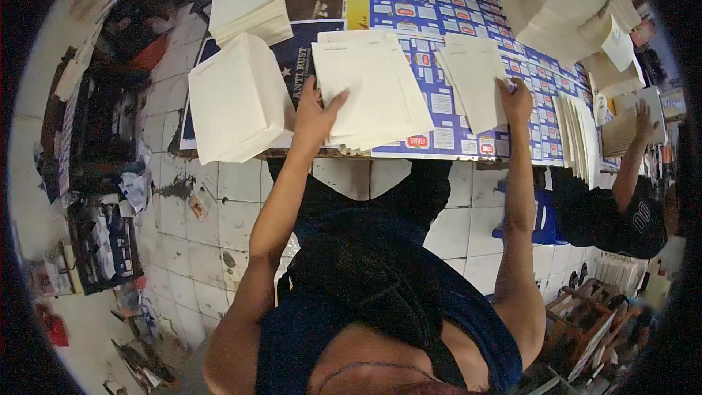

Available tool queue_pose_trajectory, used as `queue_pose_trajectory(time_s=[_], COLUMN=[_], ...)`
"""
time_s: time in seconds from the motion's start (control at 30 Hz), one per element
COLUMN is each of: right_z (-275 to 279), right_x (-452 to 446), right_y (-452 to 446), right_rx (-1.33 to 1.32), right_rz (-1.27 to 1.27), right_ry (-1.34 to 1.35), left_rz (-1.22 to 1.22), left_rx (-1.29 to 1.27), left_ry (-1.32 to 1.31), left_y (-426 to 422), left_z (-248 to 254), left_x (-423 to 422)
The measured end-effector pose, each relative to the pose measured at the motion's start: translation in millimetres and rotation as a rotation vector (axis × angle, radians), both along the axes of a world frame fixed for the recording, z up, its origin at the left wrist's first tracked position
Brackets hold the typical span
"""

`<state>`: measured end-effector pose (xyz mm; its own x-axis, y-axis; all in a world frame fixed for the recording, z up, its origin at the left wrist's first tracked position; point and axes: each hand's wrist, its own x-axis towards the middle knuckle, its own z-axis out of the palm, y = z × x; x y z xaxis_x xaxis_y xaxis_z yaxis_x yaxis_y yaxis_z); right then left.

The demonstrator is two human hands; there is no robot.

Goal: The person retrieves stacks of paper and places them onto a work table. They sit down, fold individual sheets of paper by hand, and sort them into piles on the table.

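Cream-coloured paper sheets (373, 91) lie in a loose, slightly fanned pile at the middle of the table. My left hand (318, 115) rests at the left edge of this pile, its thumb spread over the top sheet and its fingers stretched along the side. To the right is a smaller, fanned batch of sheets (474, 80). Its right edge is pinched by my right hand (517, 104), whose fingers are bent around the margin. Small printed lines show near the tops of both batches. The undersides of the papers are hidden.
Two thick paper stacks (230, 102) stand left of my left hand, one behind the other. Blue printed sheets (442, 113) cover the table. More papers (578, 132) overhang its right front edge. At far right, a co-worker's hand (645, 123) reaches over another stack.
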<state>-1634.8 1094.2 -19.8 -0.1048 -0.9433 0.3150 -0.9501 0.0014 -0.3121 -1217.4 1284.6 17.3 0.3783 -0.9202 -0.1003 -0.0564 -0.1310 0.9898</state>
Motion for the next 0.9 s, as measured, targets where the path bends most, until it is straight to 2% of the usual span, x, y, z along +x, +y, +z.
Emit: queue_pose_trajectory(time_s=[0.1, 0.17, 0.2, 0.27, 0.33, 0.4, 0.5, 0.6, 0.67, 0.7, 0.73, 0.77, 0.8, 0.87, 0.9], right_z=[-5, -2, 15, 45, 59, 73, 73, 82, 84, 78, 77, 81, 86, 100, 110], right_x=[6, 6, 15, 50, 95, 148, 235, 300, 327, 335, 331, 326, 319, 298, 286], right_y=[7, 7, 10, 23, 41, 70, 119, 158, 179, 183, 183, 183, 182, 185, 188], right_rx=[-0.129, -0.277, -0.345, -0.36, -0.385, -0.226, 0.124, 0.777, 0.77, 0.355, 0.353, 0.3, 0.245, 0.345, 0.402], right_rz=[-0.023, 0.065, 0.112, 0.144, 0.363, 0.53, 0.681, 0.777, 0.765, 0.975, 0.935, 0.953, 0.967, 0.961, 0.947], right_ry=[0.036, 0.048, 0.03, -0.109, -0.47, -0.711, -0.936, -1.238, -1.059, -0.99, -0.999, -0.985, -0.971, -1.087, -1.144], left_rz=[-0.006, 0.003, 0.102, 0.177, 0.135, 0.049, 0.049, 0.035, -0.085, -0.164, -0.242, -0.17, 0.02, 0.344, 0.386], left_rx=[-0.17, -0.302, -0.336, -0.186, -0.057, 0.001, -0.138, -0.208, -0.146, -0.153, -0.161, -0.262, -0.259, -0.471, -0.458], left_ry=[-0.427, -0.722, -0.851, -1.138, -1.23, -1.285, -1.096, -1.0, -1.046, -0.998, -0.949, -0.775, -0.722, -0.578, -0.506], left_y=[53, 82, 89, 93, 98, 102, 116, 125, 132, 136, 139, 144, 153, 154, 152], left_z=[48, 82, 86, 90, 53, 33, 36, 44, 48, 53, 59, 66, 62, 44, 45], left_x=[-6, 7, 20, 55, 76, 80, 60, 31, 12, 9, 7, 10, 14, 31, 33])
